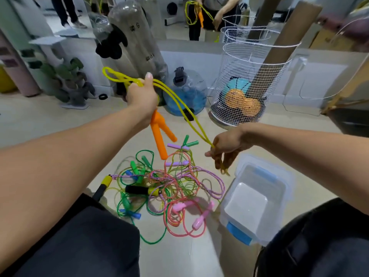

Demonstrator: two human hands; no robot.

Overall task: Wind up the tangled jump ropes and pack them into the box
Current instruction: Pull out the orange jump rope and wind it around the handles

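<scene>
Yellow jump rope (pixel 185 114): held in the air, looped, strung between both hands. Left hand (pixel 142 95) grips its loops together with 2 orange handles (pixel 159 134), which hang below the fist. Right hand (pixel 225 148) pinches the rope's lower bend. Tangled ropes (pixel 169 188): heaped on the floor, beneath the hands. Clear plastic box (pixel 257 198): open, just right of the heap. Wire basket (pixel 251 80): beyond, holding balls.

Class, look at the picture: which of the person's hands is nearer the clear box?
Right. The right hand hangs just above the box at its far left corner, pinching the yellow rope; the left hand is raised well up and left of it.
</scene>
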